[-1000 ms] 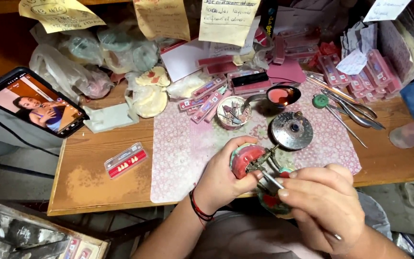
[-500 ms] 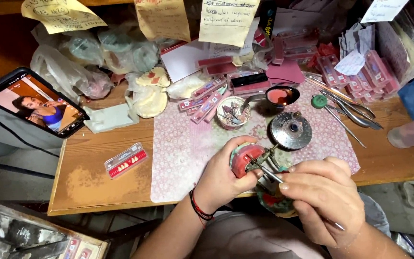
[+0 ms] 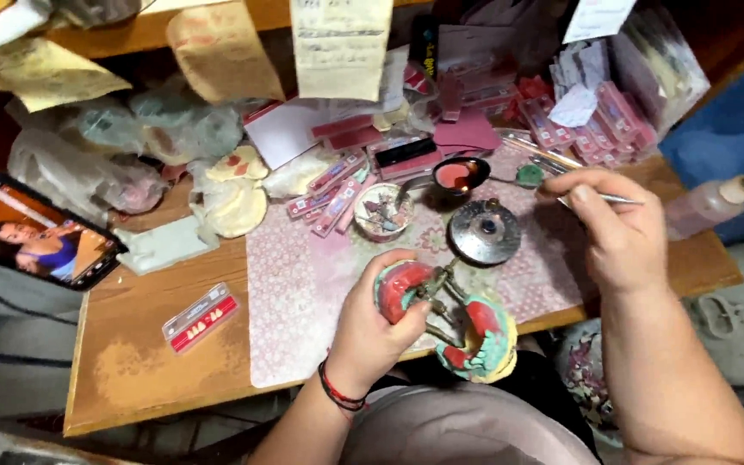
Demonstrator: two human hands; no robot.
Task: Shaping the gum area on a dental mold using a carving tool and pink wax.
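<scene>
left hand (image 3: 370,331) wrapped around hinged dental model (image 3: 445,319) with red wax gums, held low over table edge (image 3: 157,379), right hand (image 3: 617,232) raised beside it, pinching thin metal tool (image 3: 606,199), tip toward small spoon of red wax (image 3: 456,176), round metal burner (image 3: 484,232) between hands, phone (image 3: 40,231) far left

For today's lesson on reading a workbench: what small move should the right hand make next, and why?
Probably dip the thin metal tool into the small dish of red wax: the right hand holds it nearby, while the left hand steadies the hinged dental model.
</scene>
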